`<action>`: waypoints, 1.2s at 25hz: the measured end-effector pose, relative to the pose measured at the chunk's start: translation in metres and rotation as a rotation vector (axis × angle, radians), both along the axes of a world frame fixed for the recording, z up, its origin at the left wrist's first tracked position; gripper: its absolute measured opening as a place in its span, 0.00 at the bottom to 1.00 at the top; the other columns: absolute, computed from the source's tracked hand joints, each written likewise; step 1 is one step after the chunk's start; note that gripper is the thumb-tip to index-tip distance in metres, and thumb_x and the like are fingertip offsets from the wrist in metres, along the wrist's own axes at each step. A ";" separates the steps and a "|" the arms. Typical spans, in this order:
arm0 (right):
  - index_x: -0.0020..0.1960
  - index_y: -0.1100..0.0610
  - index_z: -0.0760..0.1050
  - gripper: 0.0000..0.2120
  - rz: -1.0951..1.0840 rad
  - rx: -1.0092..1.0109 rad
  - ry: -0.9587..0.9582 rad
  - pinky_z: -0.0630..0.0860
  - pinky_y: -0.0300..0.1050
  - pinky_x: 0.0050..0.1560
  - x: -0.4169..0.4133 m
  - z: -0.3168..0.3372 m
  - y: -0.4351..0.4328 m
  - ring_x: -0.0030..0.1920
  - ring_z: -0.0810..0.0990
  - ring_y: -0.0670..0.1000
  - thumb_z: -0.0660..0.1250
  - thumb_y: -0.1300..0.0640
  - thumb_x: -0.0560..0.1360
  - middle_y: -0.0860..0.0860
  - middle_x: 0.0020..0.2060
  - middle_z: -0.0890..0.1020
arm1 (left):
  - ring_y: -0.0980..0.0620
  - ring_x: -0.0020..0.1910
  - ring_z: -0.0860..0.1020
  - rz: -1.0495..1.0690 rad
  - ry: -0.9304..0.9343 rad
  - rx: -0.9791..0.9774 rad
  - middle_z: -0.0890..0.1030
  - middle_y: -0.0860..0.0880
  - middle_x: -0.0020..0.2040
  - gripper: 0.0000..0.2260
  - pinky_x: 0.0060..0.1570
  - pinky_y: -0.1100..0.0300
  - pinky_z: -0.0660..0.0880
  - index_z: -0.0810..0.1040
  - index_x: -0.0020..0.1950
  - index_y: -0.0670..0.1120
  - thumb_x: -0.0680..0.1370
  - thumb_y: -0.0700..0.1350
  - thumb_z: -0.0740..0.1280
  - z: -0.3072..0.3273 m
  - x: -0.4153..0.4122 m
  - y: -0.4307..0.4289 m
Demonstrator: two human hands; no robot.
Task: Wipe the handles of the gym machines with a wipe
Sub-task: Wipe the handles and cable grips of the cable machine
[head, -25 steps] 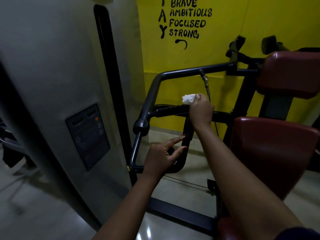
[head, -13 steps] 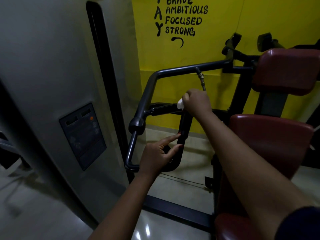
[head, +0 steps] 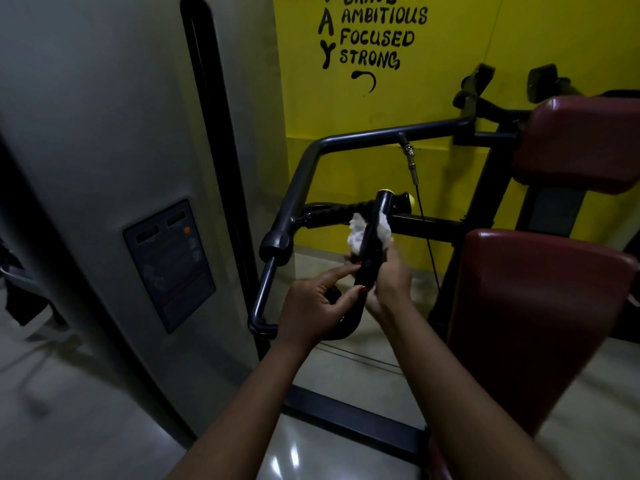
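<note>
A black upright handle [head: 375,230] rises from the machine's curved grey arm [head: 304,174]. A crumpled white wipe [head: 358,233] is wrapped round the handle's middle. My right hand [head: 388,282] grips the wipe and the handle from the right, just below the wipe. My left hand [head: 318,306] holds the lower part of the handle, with its forefinger and thumb touching the bar. A second ribbed black handle [head: 343,211] runs sideways behind, ending in a yellow cap [head: 412,199].
A grey weight-stack housing [head: 104,133] with a dark label panel [head: 169,261] fills the left. Dark red seat pads [head: 540,306] stand at the right. A thin cable [head: 424,230] hangs behind the handle. The yellow wall [head: 450,46] carries black lettering.
My right hand has slid with the wipe down the upright handle from its top to its middle, uncovering the top end. My left hand has stayed on the lower part.
</note>
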State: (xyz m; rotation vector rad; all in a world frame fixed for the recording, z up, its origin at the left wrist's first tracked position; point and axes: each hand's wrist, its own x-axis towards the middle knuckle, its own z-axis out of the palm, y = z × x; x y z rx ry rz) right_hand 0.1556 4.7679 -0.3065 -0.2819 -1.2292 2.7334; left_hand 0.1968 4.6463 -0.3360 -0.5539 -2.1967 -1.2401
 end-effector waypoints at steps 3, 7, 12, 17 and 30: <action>0.35 0.57 0.74 0.16 0.269 -0.276 -0.069 0.71 0.41 0.31 0.015 -0.011 -0.005 0.26 0.75 0.49 0.53 0.57 0.76 0.52 0.27 0.75 | 0.62 0.30 0.80 0.011 0.033 0.110 0.82 0.56 0.32 0.07 0.31 0.58 0.78 0.84 0.48 0.52 0.73 0.52 0.72 -0.002 0.002 0.000; 0.41 0.59 0.78 0.19 0.125 -0.109 -0.028 0.76 0.40 0.35 0.024 -0.010 -0.005 0.32 0.81 0.50 0.52 0.57 0.82 0.51 0.31 0.82 | 0.54 0.28 0.81 0.032 -0.079 0.259 0.82 0.51 0.31 0.10 0.29 0.52 0.79 0.82 0.44 0.51 0.73 0.57 0.70 0.000 0.007 -0.001; 0.52 0.60 0.81 0.17 -0.025 0.411 0.064 0.78 0.43 0.48 0.073 -0.051 -0.017 0.46 0.82 0.50 0.59 0.49 0.81 0.56 0.45 0.85 | 0.55 0.27 0.80 0.142 -0.062 0.362 0.80 0.53 0.27 0.17 0.27 0.54 0.77 0.82 0.40 0.46 0.77 0.57 0.62 -0.003 0.005 -0.001; 0.72 0.55 0.66 0.19 -0.372 0.846 0.149 0.71 0.28 0.58 0.100 -0.060 -0.038 0.61 0.74 0.35 0.60 0.59 0.81 0.44 0.61 0.77 | 0.56 0.25 0.77 0.260 -0.080 0.372 0.77 0.51 0.24 0.17 0.29 0.57 0.75 0.80 0.36 0.51 0.77 0.57 0.57 -0.002 0.008 0.003; 0.60 0.60 0.78 0.17 -0.368 1.746 0.398 0.76 0.49 0.44 0.058 -0.027 -0.076 0.41 0.83 0.57 0.66 0.65 0.72 0.56 0.44 0.83 | 0.68 0.32 0.77 0.220 -0.368 0.525 0.80 0.55 0.37 0.05 0.33 0.74 0.71 0.81 0.47 0.45 0.79 0.43 0.65 0.012 -0.011 -0.024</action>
